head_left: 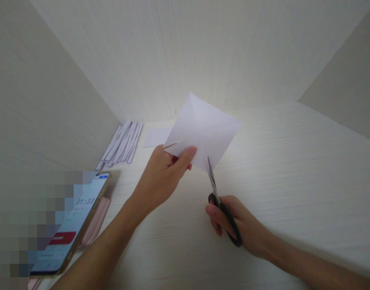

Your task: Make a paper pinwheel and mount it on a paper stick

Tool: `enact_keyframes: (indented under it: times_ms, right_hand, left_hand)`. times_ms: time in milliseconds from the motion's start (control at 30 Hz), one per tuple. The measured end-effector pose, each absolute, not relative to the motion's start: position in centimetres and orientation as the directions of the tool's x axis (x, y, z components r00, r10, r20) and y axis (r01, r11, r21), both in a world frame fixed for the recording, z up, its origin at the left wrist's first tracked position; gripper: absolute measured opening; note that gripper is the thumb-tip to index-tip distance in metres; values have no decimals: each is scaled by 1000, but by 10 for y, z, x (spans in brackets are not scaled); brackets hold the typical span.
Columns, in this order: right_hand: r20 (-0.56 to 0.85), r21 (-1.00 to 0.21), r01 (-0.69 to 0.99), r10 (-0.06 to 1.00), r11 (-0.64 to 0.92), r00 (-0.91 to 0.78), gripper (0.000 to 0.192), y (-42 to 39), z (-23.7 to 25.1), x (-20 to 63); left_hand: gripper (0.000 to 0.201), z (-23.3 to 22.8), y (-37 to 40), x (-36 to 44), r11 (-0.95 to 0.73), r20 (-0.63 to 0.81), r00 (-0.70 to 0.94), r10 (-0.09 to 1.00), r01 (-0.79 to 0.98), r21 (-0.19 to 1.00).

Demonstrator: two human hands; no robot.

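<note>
Pinched in the left hand (162,177), a white paper sheet (204,131) is held up above the table. Just below it, the right hand (236,223) grips black scissors (222,205), blades pointing up, tips touching the sheet's bottom edge.

Two hands show: a left hand (160,177) and a right hand (236,225). One pair of scissors (222,205), one held paper sheet (204,131), one flat paper piece (156,137), one phone (71,225). The bundle of paper strips (121,145) holds several; the exact number cannot be told.
</note>
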State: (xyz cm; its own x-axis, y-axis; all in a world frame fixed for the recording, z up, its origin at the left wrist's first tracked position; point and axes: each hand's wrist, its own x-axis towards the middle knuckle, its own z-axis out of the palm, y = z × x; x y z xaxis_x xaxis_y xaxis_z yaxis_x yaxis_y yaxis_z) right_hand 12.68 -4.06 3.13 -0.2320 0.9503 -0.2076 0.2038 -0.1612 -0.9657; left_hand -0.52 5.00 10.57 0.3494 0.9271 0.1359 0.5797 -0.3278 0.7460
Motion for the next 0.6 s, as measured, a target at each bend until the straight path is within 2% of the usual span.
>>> enact_keyframes:
  times_ms: [600]
  right_hand:
    - [-257, -957, 197, 939, -214, -229, 49, -40, 29, 126]
  left_hand:
    - [33, 106, 50, -5, -280, 86, 344, 935, 568, 774]
